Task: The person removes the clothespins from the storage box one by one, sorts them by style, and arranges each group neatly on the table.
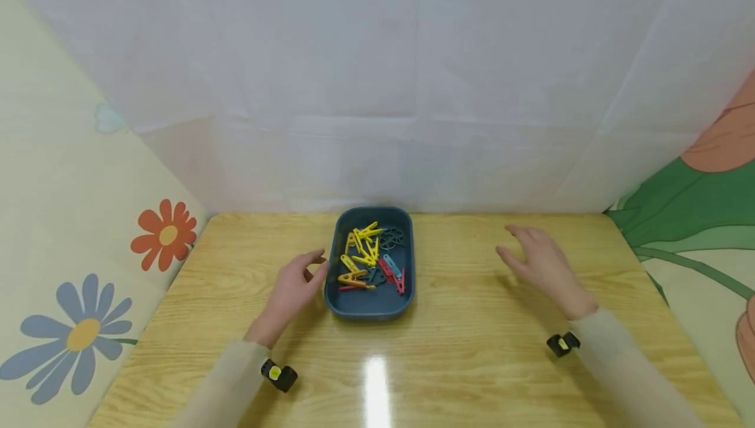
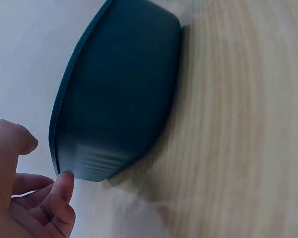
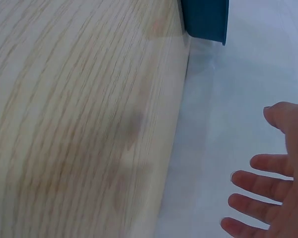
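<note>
A dark blue tray [image 1: 369,311] stands on the wooden table, with yellow clips [image 1: 367,254], red clips [image 1: 401,282], a light blue clip [image 1: 392,265] and dark grey pieces [image 1: 391,238] in it. Just left of the tray, my left hand [image 1: 293,290] holds nothing, its fingers loosely bent near the rim; in the left wrist view the hand [image 2: 39,198] is beside the tray's wall [image 2: 119,89]. Whether it touches cannot be told. My right hand [image 1: 545,271] hovers over the table further right, fingers spread and holding nothing, also in the right wrist view [image 3: 273,193].
The table [image 1: 460,349] reaches back to a white sheet [image 1: 377,87]. Flowered cloth [image 1: 47,218] stands at the left and leaf-patterned cloth [image 1: 702,212] at the right. Part of the tray's end [image 3: 204,20] shows at the top of the right wrist view.
</note>
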Tool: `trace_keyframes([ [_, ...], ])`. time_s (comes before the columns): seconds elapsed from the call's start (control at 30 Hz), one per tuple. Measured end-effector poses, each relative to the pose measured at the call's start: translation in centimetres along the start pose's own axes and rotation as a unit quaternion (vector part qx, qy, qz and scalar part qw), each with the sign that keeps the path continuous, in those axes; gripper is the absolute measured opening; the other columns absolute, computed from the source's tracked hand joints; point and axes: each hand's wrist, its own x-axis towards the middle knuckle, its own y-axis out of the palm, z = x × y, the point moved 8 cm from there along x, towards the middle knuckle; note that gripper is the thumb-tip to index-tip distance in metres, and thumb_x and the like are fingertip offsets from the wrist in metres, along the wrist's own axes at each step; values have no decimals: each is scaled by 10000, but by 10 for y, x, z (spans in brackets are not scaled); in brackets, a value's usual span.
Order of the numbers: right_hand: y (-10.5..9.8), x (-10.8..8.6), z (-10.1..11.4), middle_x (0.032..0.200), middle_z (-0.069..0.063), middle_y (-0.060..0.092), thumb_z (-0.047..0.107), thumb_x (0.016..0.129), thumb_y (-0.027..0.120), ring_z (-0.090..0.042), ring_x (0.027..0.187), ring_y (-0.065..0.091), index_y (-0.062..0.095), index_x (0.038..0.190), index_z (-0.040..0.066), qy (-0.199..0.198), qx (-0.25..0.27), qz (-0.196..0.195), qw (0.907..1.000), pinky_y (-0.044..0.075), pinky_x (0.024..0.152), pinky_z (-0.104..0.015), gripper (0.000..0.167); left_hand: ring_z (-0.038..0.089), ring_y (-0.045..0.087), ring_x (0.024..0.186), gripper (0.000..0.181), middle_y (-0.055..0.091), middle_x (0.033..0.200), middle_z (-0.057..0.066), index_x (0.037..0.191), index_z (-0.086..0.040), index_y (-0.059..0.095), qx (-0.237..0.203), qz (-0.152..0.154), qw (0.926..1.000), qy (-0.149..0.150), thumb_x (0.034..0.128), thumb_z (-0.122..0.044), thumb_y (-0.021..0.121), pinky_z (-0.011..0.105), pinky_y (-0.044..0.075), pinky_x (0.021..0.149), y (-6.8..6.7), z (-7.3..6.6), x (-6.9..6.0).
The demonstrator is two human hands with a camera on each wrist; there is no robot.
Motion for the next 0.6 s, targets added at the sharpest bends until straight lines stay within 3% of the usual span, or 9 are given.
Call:
trace_keyframes([
  [0.27,10,9,17,1338,-295,624,292,1034,651,-483,1233,581,593,1362,-86,-161,-31,78,9998,456,1047,-632,503,134,553,632,465,684,1286,232,1427,21,598,-333,139,9991,-226,1042,-238,640,257,463,539,11,4,-11],
  [0.6,20,23,39,1276,-234,676,316,1031,663,-415,1174,632,650,1307,-47,-389,67,86,9992,512,998,-578,457,140,558,645,427,663,1311,247,1409,9,616,-581,243,9969,-466,1041,-206,634,252,461,543,18,4,-15],
])
